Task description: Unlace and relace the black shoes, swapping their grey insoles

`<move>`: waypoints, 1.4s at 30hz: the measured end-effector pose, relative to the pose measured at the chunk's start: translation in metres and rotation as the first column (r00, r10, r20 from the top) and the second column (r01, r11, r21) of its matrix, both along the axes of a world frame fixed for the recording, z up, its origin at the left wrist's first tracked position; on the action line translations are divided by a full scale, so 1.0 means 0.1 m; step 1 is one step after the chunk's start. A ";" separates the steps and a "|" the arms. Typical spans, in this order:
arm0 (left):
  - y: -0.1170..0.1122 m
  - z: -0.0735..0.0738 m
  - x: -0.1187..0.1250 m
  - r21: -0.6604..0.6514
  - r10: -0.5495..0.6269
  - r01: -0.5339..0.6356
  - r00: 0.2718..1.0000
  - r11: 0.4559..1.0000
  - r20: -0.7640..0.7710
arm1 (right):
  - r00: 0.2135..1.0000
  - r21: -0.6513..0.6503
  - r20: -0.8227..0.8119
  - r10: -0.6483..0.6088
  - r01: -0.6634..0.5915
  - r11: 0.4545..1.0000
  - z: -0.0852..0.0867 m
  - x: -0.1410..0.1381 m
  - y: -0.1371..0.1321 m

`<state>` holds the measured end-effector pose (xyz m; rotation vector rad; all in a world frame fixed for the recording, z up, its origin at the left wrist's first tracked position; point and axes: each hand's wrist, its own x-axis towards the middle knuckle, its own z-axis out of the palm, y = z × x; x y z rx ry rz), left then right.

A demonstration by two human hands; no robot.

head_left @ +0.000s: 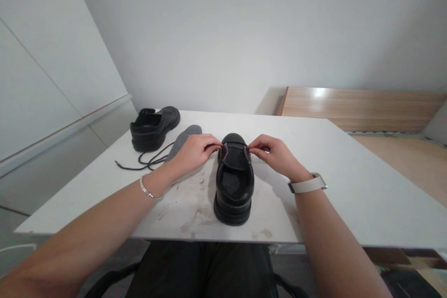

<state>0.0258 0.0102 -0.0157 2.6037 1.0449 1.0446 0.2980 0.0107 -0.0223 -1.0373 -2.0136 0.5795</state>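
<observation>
A black leather shoe (233, 200) stands upright in front of me, its heel towards me and its toe pointing away. Its lacing flaps are spread apart, and the tongue (236, 156) shows between them. My left hand (200, 149) pinches the upper edge of the left flap with thumb and fingertips. On the other side, my right hand (270, 152) pinches the right flap the same way. Any lace between the fingertips is too small to make out. Left of my left hand lie a grey insole (185, 136), partly hidden by that hand, and a loose black shoelace (148, 164).
A second black shoe (150, 128) stands at the back left of the white table (314, 158). Brownish smudges mark the tabletop around the near shoe. A wall rises behind, with a wooden headboard (349, 107) at the right and white cabinet panels (42, 70) at the left.
</observation>
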 end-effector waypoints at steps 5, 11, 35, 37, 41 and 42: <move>0.02 -0.03 0.03 0.097 0.010 -0.005 0.999 0.995 -0.054 | 1.000 -0.003 -0.007 0.005 -0.005 1.000 0.00 -0.01 0.00; 0.05 -0.02 0.02 0.104 -0.025 0.032 0.997 0.994 -0.068 | 1.000 -0.018 -0.006 0.005 -0.005 1.000 0.01 -0.01 -0.01; 0.07 0.00 0.00 0.074 -0.034 0.040 0.996 0.996 -0.078 | 1.000 -0.026 -0.010 0.009 -0.010 1.000 0.00 -0.01 -0.01; 0.09 -0.01 0.00 0.097 -0.037 0.046 0.995 0.994 -0.096 | 1.000 -0.026 -0.005 0.007 -0.008 1.000 0.00 -0.01 -0.01; 0.15 -0.02 -0.02 0.139 -0.072 0.089 0.990 0.986 -0.121 | 1.000 -0.041 -0.009 0.010 -0.010 0.999 0.00 -0.01 -0.01; 0.17 -0.02 -0.03 0.143 -0.084 0.100 0.989 0.985 -0.119 | 1.000 -0.045 -0.011 0.009 -0.009 0.999 0.00 -0.01 -0.01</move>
